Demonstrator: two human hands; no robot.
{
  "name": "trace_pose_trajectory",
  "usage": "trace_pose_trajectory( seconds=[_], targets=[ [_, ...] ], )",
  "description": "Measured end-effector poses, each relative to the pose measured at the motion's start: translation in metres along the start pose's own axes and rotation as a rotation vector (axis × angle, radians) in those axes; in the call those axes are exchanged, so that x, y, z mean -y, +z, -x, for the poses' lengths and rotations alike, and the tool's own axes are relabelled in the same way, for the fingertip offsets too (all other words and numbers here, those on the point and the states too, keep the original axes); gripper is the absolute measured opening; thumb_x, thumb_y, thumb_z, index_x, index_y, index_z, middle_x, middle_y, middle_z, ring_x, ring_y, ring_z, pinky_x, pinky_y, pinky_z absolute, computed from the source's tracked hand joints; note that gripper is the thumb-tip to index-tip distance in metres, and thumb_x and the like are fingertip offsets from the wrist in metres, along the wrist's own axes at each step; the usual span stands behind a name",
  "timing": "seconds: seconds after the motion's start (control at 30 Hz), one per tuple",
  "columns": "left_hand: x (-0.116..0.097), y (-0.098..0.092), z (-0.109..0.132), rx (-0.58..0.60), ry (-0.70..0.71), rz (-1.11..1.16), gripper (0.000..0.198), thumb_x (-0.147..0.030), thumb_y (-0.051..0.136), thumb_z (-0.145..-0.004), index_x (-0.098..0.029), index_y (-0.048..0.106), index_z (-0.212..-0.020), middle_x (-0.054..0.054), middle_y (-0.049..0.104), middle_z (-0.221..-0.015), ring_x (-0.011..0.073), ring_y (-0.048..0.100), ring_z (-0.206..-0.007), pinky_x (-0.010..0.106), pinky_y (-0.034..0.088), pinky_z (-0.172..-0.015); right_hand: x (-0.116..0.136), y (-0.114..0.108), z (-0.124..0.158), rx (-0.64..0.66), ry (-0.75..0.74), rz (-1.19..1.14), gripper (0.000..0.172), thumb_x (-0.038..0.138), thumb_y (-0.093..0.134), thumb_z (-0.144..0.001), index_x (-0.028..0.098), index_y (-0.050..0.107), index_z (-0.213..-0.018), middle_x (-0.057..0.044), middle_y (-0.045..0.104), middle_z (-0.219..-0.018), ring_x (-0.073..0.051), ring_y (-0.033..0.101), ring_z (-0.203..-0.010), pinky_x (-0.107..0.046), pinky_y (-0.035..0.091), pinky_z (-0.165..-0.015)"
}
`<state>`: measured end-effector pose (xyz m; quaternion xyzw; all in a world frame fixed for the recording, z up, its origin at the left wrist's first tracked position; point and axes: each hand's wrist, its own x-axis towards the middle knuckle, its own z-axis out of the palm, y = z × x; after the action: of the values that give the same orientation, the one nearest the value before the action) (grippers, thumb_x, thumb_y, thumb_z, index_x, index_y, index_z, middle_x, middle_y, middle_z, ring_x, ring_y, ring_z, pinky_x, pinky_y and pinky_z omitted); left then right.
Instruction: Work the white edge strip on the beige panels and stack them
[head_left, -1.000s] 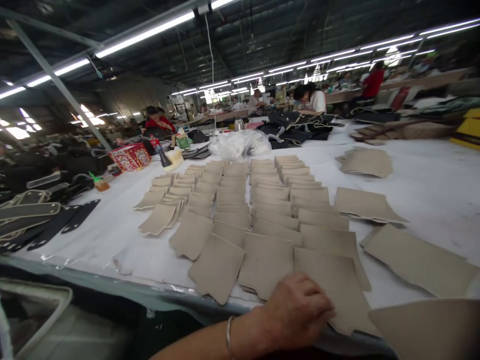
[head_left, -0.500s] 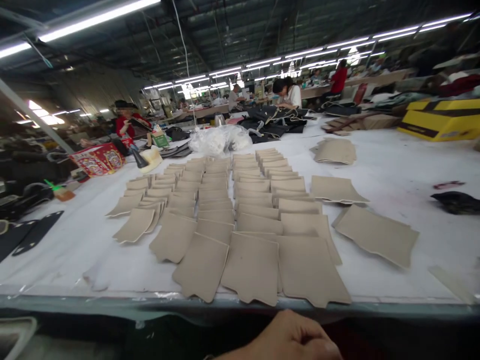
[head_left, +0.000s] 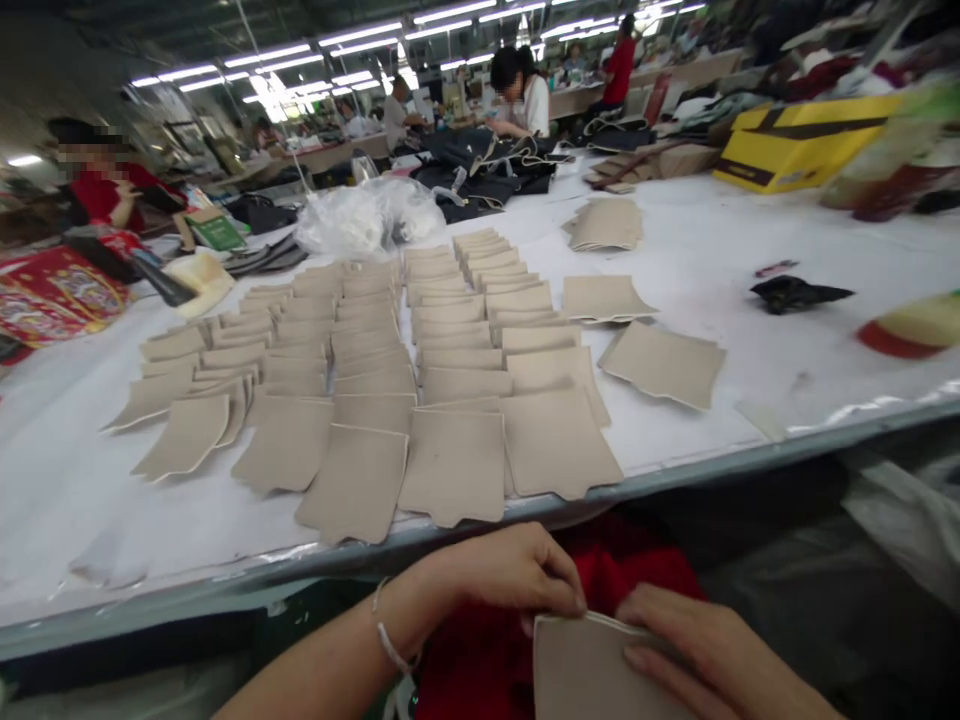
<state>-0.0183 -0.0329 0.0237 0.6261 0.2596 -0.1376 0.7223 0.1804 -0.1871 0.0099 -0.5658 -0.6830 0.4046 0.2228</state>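
Note:
Below the table's front edge, a beige leather-like panel (head_left: 592, 665) is held in front of my red clothing. My left hand (head_left: 525, 570), with a bracelet at the wrist, pinches the panel's top left corner. My right hand (head_left: 701, 640) grips its upper right side, fingers lying over the front face. The panel's top edge looks layered; how many pieces are there I cannot tell. On the table, rows of overlapping beige panels (head_left: 454, 465) fan toward the front edge, the nearest ones close to my left hand.
The white table (head_left: 675, 450) has more panels (head_left: 664, 365) to the right, a black scrap (head_left: 799, 293), a bottle with reddish contents (head_left: 911, 325) and a yellow box (head_left: 802, 150). A clear plastic bag (head_left: 367, 215) lies behind the rows. Co-workers sit farther back.
The view has turned right and down. My right hand and the held panel have come into view, along with more of my left forearm. The panels on the table look unchanged.

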Motion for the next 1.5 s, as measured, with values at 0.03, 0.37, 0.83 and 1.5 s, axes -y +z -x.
trace_pose_trajectory(
  seconds=[0.03, 0.37, 0.83, 1.5],
  targets=[
    [0.002, 0.000, -0.002, 0.035, -0.019, 0.030, 0.018, -0.028, 0.062, -0.070, -0.014, 0.070, -0.078, -0.003, 0.058, -0.061, 0.0093, 0.049, -0.048, 0.022, 0.045, -0.051, 0.003, 0.001, 0.001, -0.016, -0.011, 0.004, 0.018, 0.029, 0.048, -0.099, 0.029, 0.066, -0.096, -0.001, 0.070, -0.091, -0.019, 0.068, -0.084, -0.023, 0.052, -0.077],
    [0.006, 0.007, -0.002, 0.042, -0.019, 0.113, 0.015, -0.025, 0.062, -0.060, -0.014, 0.067, -0.069, -0.003, 0.054, -0.056, 0.0084, 0.042, -0.050, 0.021, 0.037, -0.050, 0.023, 0.007, 0.002, -0.126, -0.093, 0.214, 0.028, 0.014, 0.066, -0.088, 0.029, 0.060, -0.112, -0.003, 0.065, -0.107, -0.023, 0.062, -0.096, -0.034, 0.052, -0.082],
    [0.003, 0.019, 0.007, -0.055, -0.001, 0.171, 0.013, -0.026, 0.059, -0.059, -0.014, 0.062, -0.063, -0.003, 0.052, -0.056, 0.0094, 0.038, -0.053, 0.020, 0.031, -0.050, 0.027, 0.034, -0.002, -0.433, -0.245, 0.321, 0.015, 0.013, 0.061, -0.089, 0.022, 0.060, -0.101, -0.002, 0.062, -0.091, -0.023, 0.052, -0.085, -0.036, 0.031, -0.083],
    [0.015, 0.033, 0.009, -0.033, -0.006, 0.149, 0.012, -0.023, 0.054, -0.058, -0.015, 0.060, -0.065, -0.003, 0.051, -0.053, 0.0105, 0.047, -0.043, 0.019, 0.038, -0.041, 0.019, 0.043, 0.007, -0.344, -0.264, 0.238, 0.009, 0.014, 0.060, -0.095, 0.021, 0.054, -0.098, -0.002, 0.059, -0.091, -0.022, 0.053, -0.087, -0.039, 0.030, -0.085]
  ],
)
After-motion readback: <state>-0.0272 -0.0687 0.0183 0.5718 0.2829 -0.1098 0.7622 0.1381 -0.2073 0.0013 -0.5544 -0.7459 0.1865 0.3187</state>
